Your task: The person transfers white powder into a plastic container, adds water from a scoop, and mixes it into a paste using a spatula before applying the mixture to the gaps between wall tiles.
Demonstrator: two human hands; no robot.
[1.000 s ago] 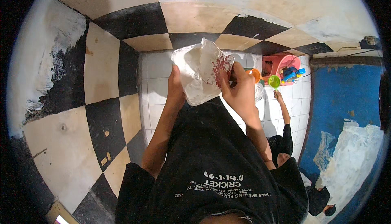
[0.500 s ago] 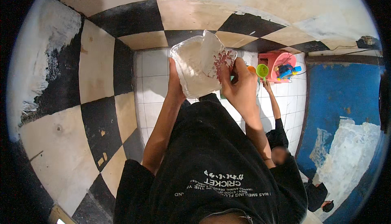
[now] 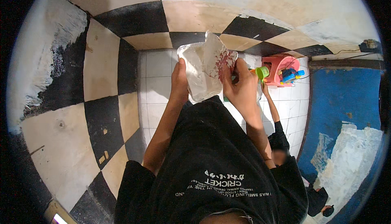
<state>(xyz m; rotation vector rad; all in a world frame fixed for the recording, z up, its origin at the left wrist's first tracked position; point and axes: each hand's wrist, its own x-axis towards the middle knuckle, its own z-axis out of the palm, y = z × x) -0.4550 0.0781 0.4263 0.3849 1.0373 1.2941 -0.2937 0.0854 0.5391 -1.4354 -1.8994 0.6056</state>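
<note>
A clear plastic tub (image 3: 193, 69) is held up in front of my body, its rim tilted. My left hand (image 3: 179, 83) grips the tub's left side, thumb along the edge. A clear, stiff sheet with a torn-looking red and white patch (image 3: 215, 59) stands up across the tub's right part. On the right, my right hand (image 3: 241, 88) pinches around this patch, thumb and fingers closed on the sheet's edge. Whether the sheet is a separate piece or part of the tub, I cannot tell.
At right, another person's hand (image 3: 265, 88) holds a green cup (image 3: 262, 73) near a pink plastic stool (image 3: 277, 63). A blue and yellow toy-like object (image 3: 291, 76) sits by the stool. A second person (image 3: 317, 199) is at lower right, beside a blue door (image 3: 342, 97). Checkered walls surround the white tiled floor (image 3: 157, 87).
The tub has turned slightly, showing narrower. My hands keep the same holds. The other person's green cup has tipped, and its inside no longer faces up.
</note>
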